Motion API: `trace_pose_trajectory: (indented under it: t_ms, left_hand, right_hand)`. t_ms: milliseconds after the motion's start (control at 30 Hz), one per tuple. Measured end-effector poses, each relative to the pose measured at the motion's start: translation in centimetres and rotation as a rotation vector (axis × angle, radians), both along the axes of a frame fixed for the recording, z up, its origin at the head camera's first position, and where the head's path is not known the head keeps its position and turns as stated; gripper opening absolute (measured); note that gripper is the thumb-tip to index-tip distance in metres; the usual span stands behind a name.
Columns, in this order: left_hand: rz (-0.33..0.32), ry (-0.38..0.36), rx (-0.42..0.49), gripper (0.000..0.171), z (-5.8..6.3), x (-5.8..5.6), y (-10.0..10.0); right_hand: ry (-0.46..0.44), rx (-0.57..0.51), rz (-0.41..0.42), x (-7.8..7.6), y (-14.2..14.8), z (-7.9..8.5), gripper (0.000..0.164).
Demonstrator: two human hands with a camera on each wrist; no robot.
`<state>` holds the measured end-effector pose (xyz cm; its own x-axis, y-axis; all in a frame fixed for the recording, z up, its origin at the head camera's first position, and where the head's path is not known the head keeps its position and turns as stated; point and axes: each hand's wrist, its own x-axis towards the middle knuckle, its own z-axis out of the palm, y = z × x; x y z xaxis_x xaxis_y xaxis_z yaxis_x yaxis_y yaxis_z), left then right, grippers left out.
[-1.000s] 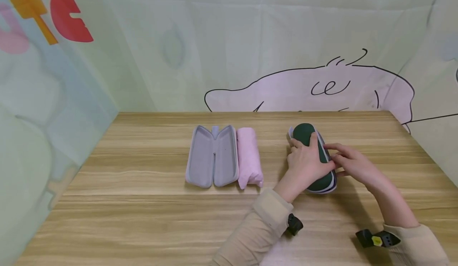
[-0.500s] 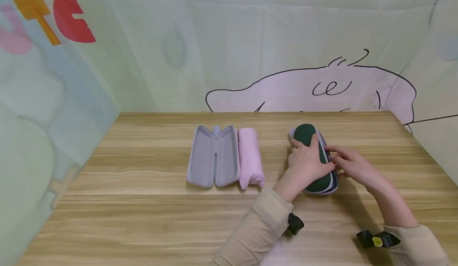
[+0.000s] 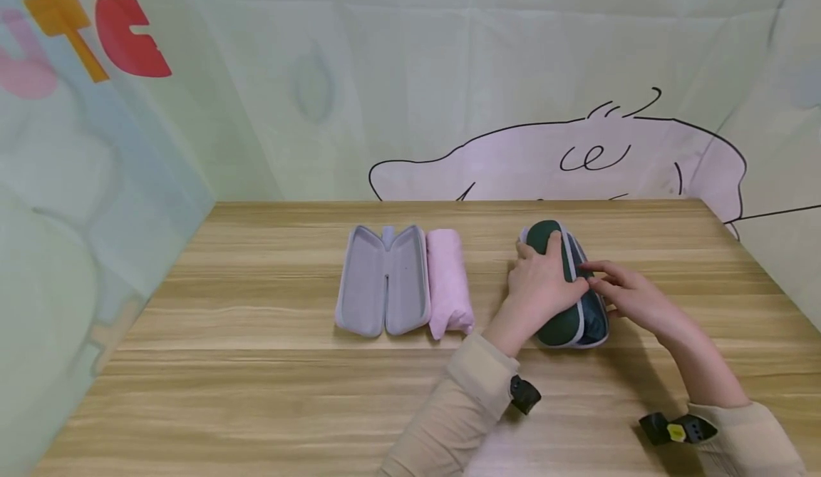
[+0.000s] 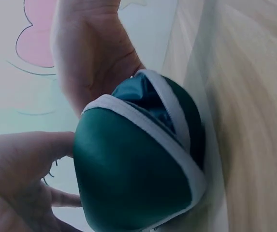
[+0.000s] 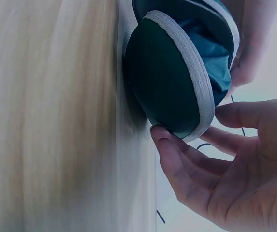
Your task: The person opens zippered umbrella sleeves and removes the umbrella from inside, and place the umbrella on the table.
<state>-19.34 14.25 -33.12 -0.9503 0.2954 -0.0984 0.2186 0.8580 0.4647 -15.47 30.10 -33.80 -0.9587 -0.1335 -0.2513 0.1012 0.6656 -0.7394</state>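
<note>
A dark green zip-up case (image 3: pixel 556 326) with pale zipper edging lies at the right of the table, partly open along its side. In the left wrist view, shiny teal fabric (image 4: pixel 137 92) shows in the gap between its halves. My left hand (image 3: pixel 541 277) grips the left half from above, fingers over the far side and thumb at the edge. From the right, my right hand (image 3: pixel 631 295) holds the other half. In the right wrist view its thumb is on the zipper rim and its fingers are on the outer shell (image 5: pixel 165 77).
A grey-lined case (image 3: pixel 362 284) lies spread open left of centre on the wooden table (image 3: pixel 256 391). Against its right side is a pink cloth-like roll (image 3: pixel 447 277). A printed backdrop (image 3: pixel 398 85) rises behind the table's far edge.
The green case's left half has tilted left, widening the gap between the halves. My left hand has shifted slightly left with it. My right hand stays almost still.
</note>
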Motion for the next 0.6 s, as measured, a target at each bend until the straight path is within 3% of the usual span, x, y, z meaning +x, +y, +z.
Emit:
trace_pose_trajectory:
  t_ms: [600]
  left_hand:
    - [-0.018,0.024,0.059,0.073,0.5,-0.8,-1.5]
  right_hand:
    - [0.002,0.034,-0.012,0.0,-0.3,0.2,0.054]
